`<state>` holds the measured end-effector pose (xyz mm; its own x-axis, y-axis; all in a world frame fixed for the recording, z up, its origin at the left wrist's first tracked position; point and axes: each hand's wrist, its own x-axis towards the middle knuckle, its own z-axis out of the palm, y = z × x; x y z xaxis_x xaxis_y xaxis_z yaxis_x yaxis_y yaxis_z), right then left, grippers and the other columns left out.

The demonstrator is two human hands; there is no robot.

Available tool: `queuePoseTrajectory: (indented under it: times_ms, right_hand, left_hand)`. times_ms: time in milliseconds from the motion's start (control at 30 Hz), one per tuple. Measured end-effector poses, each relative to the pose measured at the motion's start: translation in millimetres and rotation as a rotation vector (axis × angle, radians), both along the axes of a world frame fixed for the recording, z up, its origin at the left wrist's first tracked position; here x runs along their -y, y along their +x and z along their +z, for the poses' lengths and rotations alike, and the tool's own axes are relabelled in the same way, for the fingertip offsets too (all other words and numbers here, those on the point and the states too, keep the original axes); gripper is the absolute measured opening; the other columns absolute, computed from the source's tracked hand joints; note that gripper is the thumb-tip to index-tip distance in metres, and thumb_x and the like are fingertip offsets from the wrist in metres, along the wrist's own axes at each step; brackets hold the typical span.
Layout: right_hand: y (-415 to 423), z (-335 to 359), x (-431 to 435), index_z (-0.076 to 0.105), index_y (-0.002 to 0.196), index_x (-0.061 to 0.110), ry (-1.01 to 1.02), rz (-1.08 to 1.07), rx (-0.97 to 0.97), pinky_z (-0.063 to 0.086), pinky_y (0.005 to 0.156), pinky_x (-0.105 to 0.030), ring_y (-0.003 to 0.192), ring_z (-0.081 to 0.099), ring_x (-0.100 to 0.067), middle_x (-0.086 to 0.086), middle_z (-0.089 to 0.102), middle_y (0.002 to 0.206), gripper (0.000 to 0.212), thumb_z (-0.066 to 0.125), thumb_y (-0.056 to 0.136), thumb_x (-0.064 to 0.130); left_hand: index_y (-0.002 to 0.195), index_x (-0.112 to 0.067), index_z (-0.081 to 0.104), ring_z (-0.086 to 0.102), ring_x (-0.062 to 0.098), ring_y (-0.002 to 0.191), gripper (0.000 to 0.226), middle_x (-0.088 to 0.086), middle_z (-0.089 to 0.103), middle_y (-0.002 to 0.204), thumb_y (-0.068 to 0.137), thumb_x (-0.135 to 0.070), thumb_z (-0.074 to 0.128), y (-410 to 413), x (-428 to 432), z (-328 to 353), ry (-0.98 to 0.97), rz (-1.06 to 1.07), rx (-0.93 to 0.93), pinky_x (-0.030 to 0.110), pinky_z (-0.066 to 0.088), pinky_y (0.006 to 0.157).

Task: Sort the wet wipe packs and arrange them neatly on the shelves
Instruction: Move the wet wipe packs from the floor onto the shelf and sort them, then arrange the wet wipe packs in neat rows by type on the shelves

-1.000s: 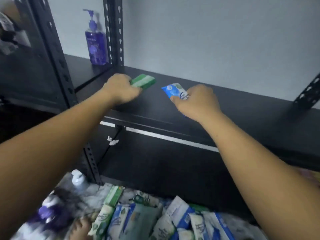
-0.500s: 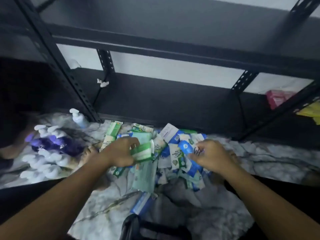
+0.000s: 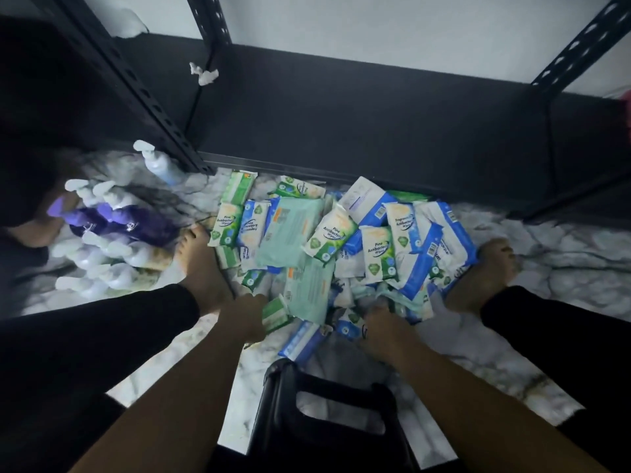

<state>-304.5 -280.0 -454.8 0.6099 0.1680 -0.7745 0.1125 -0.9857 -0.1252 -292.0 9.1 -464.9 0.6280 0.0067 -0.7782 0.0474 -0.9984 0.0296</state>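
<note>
A heap of wet wipe packs in green, blue and mint wrappers lies on the marble floor in front of the black shelf. My left hand is down at the heap's near left edge, its fingers curled round a small green pack. At the near right edge my right hand is lowered with fingers curled, holding a small blue pack by the thumb. The shelf board above the heap holds no packs.
Several purple and white pump bottles lie on the floor at the left, one more by the shelf post. My bare feet flank the heap. A black stool stands just below my hands.
My hands came down from the upper shelf with the green and blue packs still in them, and they now sit low at the near edge of the floor heap. The view tilted downward.
</note>
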Motion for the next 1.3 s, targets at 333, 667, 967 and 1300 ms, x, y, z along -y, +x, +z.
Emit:
queuePoseTrajectory:
  times_ms: [333, 667, 967, 1300]
  right_hand:
    - [-12.3, -33.1, 1.7, 0.044, 0.144, 0.009, -0.156, -0.003, 0.063, 0.043, 0.104, -0.045, 0.132, 0.048, -0.034, -0.016, 0.045, 0.147, 0.043, 0.039, 0.103, 0.018]
    - [8.3, 5.1, 9.5, 0.066, 0.102, 0.011, 0.031, -0.767, 0.325, 0.05, 0.075, -0.034, 0.098, 0.066, -0.033, -0.012, 0.066, 0.102, 0.03, 0.061, 0.084, 0.035]
    - [36.0, 17.0, 28.1, 0.023, 0.153, 0.015, 0.121, -1.419, 0.247, 0.04, 0.106, -0.05, 0.135, 0.037, -0.041, -0.016, 0.029, 0.152, 0.103, 0.08, 0.075, 0.05]
    - [35.5, -8.6, 15.6, 0.021, 0.152, 0.019, 0.063, -1.394, 0.209, 0.035, 0.108, -0.057, 0.136, 0.032, -0.041, -0.014, 0.024, 0.151, 0.111, 0.082, 0.069, 0.06]
  left_hand:
    - [0.123, -0.014, 0.037, 0.063, 0.033, 0.103, 0.062, 0.009, 0.053, 0.111, 0.079, -0.033, 0.075, -28.1, -1.1, -59.8, -0.06, 0.397, 0.089, 0.042, 0.053, 0.077]
    - [0.114, -0.012, 0.05, 0.056, 0.035, 0.106, 0.058, 0.009, 0.054, 0.113, 0.077, -0.051, 0.071, 11.4, 24.2, -18.0, -0.249, 0.485, 0.54, 0.045, 0.051, 0.08]
    - [0.135, -0.009, 0.042, 0.046, 0.04, 0.116, 0.086, 0.018, 0.045, 0.13, 0.071, -0.063, 0.064, 43.9, 49.1, -0.6, -0.341, 0.359, 0.763, 0.053, 0.05, 0.092]
    - [0.151, -0.017, 0.025, 0.032, 0.045, 0.136, 0.1, 0.021, 0.034, 0.148, 0.07, -0.065, 0.057, 60.0, 53.6, -21.2, -0.351, 0.505, 0.57, 0.059, 0.035, 0.109]
